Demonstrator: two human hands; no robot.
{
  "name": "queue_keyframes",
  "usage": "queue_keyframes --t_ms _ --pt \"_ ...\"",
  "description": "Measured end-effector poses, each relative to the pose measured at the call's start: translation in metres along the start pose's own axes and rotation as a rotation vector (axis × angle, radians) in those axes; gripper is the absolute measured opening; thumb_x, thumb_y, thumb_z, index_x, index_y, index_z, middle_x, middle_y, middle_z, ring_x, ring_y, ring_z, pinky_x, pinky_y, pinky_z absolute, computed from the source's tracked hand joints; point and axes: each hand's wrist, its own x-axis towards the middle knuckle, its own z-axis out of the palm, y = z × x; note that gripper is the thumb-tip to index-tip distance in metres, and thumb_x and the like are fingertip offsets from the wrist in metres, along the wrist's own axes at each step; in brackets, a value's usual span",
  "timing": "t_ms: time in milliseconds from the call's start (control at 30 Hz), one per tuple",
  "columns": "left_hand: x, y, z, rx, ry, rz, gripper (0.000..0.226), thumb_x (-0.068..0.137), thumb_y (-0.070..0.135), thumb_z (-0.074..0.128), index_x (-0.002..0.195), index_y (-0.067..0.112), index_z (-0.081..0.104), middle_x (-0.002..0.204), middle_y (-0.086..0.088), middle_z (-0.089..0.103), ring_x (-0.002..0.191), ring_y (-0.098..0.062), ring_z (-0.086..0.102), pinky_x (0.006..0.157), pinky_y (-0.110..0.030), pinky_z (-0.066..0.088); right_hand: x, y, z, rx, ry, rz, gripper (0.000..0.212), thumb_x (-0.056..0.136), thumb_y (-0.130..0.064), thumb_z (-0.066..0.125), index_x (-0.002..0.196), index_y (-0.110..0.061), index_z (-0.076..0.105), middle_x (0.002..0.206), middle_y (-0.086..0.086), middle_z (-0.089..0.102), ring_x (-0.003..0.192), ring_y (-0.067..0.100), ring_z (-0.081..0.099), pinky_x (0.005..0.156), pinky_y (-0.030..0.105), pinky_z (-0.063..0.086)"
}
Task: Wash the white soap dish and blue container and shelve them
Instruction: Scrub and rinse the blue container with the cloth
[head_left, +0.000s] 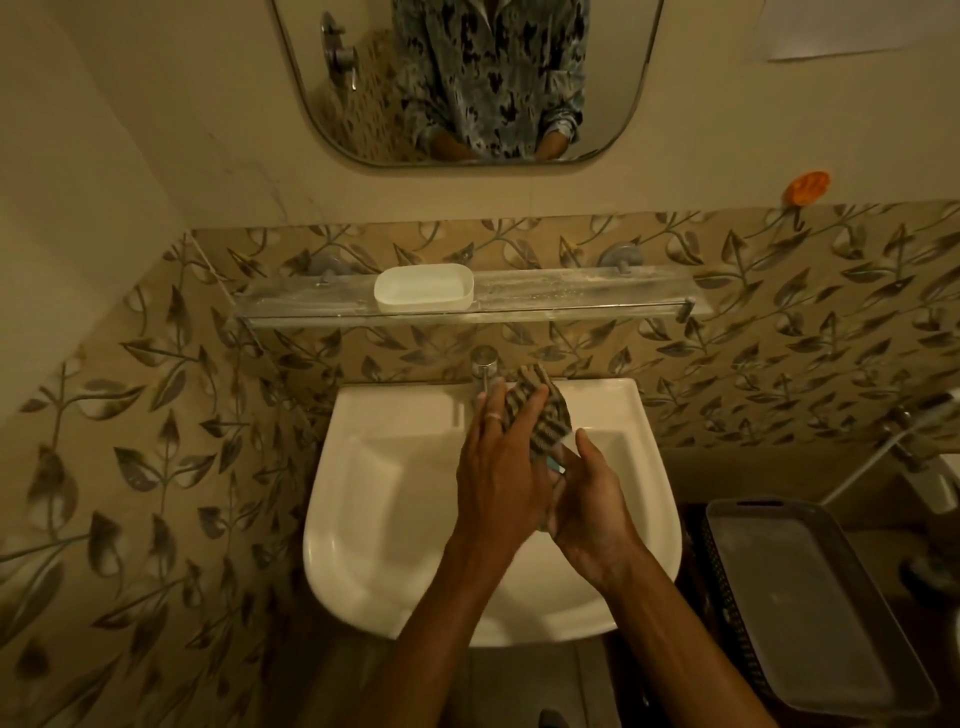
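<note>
Right hand (587, 514) cups the blue container (557, 469) near the sink's (332, 545) back edge; left hand's (498, 467) flat fingers press a striped cloth (545, 415) on it; wet, it could slip.

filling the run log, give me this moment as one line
place: over sink | left hand: flat on striped cloth | right hand: holds blue container | white soap dish: on glass shelf

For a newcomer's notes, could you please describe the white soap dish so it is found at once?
Above the sink, a glass shelf runs along the leaf-patterned tiles. The white soap dish sits left of the shelf's middle, a rounded tub, the only thing on it.
</note>
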Motion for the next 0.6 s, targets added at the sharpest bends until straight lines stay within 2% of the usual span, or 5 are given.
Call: queue_keyframes --t_ms 100,200,333,400,600 --pt "0.014 0.003 -0.008 -0.072 -0.05 -0.012 0.057 0.093 0.024 0.048 0.144 0.039 0.028 0.16 0.001 0.011 0.146 -0.022 0.016 0.112 -0.042 0.034 -0.002 -0.005 0.004 0.031 -0.027 0.007 0.062 0.096 -0.055 0.031 0.132 -0.009 0.053 0.099 0.015 0.07 0.083 0.026 0.066 0.076 0.038 0.052" --pt "-0.01 0.005 0.0 -0.067 -0.025 0.126 0.059 0.091 0.037 0.045 0.145 0.04 0.024 0.161 0.002 0.004 0.148 -0.023 0.008 0.112 -0.037 0.03 -0.002 -0.015 0.004 0.135 -0.044 -0.031 0.063 0.095 -0.056 0.032 0.129 -0.01 0.058 0.119 0.018 0.066 0.102 0.028 0.064 0.086 0.04 0.052" --pt "-0.062 -0.012 0.02 0.013 0.087 0.239 0.082 0.085 0.008 0.061 0.146 0.043 0.017 0.159 0.004 0.004 0.148 -0.024 0.007 0.114 -0.03 0.017 -0.003 -0.028 0.0 0.159 -0.025 -0.069 0.061 0.093 -0.059 0.035 0.123 -0.013 0.063 0.125 0.018 0.065 0.114 0.032 0.062 0.097 0.043 0.048" --pt "-0.07 -0.022 0.02 -0.001 0.091 0.219 0.085 0.085 0.002 0.057 0.146 0.044 0.016 0.16 0.006 0.003 0.149 -0.023 0.004 0.115 -0.031 0.011 -0.005 -0.026 0.001 0.099 -0.034 -0.064 0.062 0.093 -0.06 0.034 0.128 -0.015 0.059 0.125 0.018 0.065 0.116 0.032 0.061 0.098 0.043 0.048" --pt "-0.04 -0.016 -0.008 -0.039 0.044 0.163 0.066 0.089 0.027 0.045 0.145 0.045 0.014 0.161 0.003 0.003 0.148 -0.017 -0.003 0.116 -0.036 0.017 -0.009 0.003 0.007 -0.135 -0.052 -0.041 0.065 0.08 -0.069 0.037 0.122 -0.027 0.065 0.122 0.007 0.069 0.116 0.025 0.063 0.101 0.046 0.047"
